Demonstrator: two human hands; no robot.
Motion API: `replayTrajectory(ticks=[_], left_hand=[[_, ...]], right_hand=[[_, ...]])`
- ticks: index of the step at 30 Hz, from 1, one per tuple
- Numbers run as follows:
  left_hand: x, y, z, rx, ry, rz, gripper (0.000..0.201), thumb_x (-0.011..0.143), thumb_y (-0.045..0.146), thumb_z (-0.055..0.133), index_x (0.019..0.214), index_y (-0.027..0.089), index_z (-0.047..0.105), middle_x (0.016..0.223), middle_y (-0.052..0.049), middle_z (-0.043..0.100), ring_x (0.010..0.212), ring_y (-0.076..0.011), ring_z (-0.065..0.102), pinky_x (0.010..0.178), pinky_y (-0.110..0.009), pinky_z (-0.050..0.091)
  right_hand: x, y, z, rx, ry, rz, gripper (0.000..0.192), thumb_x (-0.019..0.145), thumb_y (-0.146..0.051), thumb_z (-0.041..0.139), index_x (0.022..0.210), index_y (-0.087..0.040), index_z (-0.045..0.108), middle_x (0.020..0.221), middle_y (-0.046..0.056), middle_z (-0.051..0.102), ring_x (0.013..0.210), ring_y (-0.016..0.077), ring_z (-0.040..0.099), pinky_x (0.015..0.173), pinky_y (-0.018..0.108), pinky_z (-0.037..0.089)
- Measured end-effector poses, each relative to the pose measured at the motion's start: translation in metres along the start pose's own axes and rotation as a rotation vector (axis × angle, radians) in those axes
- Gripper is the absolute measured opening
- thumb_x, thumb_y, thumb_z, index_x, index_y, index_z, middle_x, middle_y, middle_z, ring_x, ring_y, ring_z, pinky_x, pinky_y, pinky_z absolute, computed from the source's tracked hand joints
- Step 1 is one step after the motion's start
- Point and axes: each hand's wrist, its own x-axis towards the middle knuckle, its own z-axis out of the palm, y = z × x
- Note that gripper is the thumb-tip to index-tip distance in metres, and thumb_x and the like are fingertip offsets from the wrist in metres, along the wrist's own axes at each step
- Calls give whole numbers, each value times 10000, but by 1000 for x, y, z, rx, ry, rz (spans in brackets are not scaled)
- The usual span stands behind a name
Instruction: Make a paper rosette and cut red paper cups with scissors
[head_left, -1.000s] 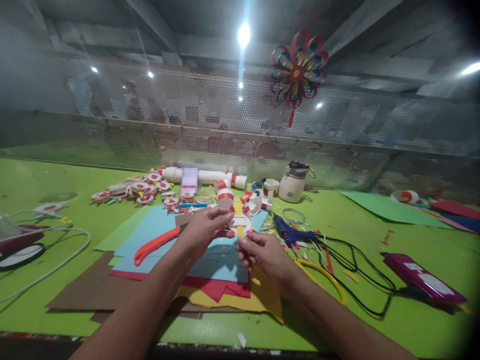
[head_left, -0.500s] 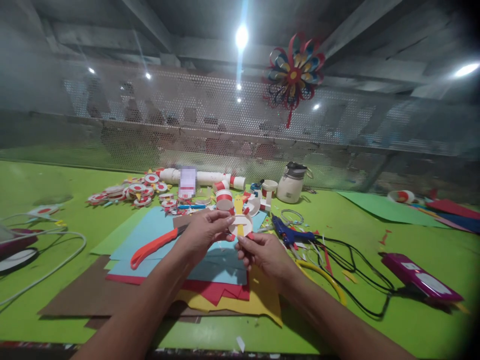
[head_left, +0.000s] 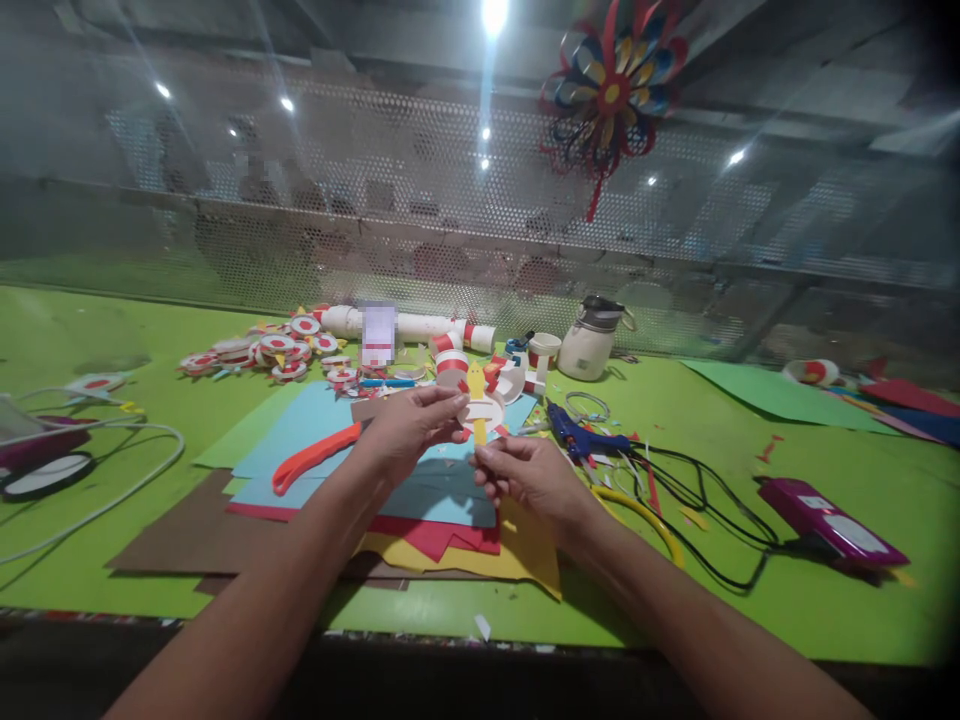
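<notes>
White round paper figure (head_left: 491,412), held up over light-blue paper sheets (head_left: 439,500).
Pinched at left by the left hand (head_left: 405,428), low on its yellow paper strip (head_left: 480,432) by the right hand (head_left: 531,474). Apparently being adjusted; calls for steady fingers next. Room above the sheets; blue plastic glue gun (head_left: 589,438) near the right hand, front edge of green tabletop (head_left: 562,622) nearer.

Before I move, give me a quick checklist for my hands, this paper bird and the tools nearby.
1. Left hand gripping the paper bird: ok.
2. Right hand pinching its yellow lower strip: ok.
3. Glue gun apart from both hands: ok.
4. Glue gun area free of paper scraps: not ok.
5. Orange-handled tool, far end in view: not ok, left hand hides it.
6. Glue gun cool: cannot tell.
</notes>
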Motion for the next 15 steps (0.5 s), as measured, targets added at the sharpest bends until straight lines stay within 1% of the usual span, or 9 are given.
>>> replayTrajectory(ticks=[7,11,15], left_hand=[[-4,3,2,92,-12,-29,258,656,291,756,833,119,683,783,-55,665,615,-91,578,528,-205,458],[-5,2,2,110,-15,-6,262,652,289,756,831,117,673,771,-49,651,634,-103,577,526,-215,454],[-5,1,2,113,2,3,267,623,271,774,804,109,665,759,-40,633,661,-110,575,534,-214,463]], right_hand=[[2,0,0,7,-1,-29,343,627,-412,777,705,-96,668,588,14,628,458,67,516,459,211,402],[2,2,-1,-17,-6,-47,347,647,-424,761,720,-97,671,593,16,624,473,69,515,465,212,399],[2,3,-1,-16,-14,-35,349,636,-429,767,705,-104,659,574,11,621,457,70,515,454,211,396]])
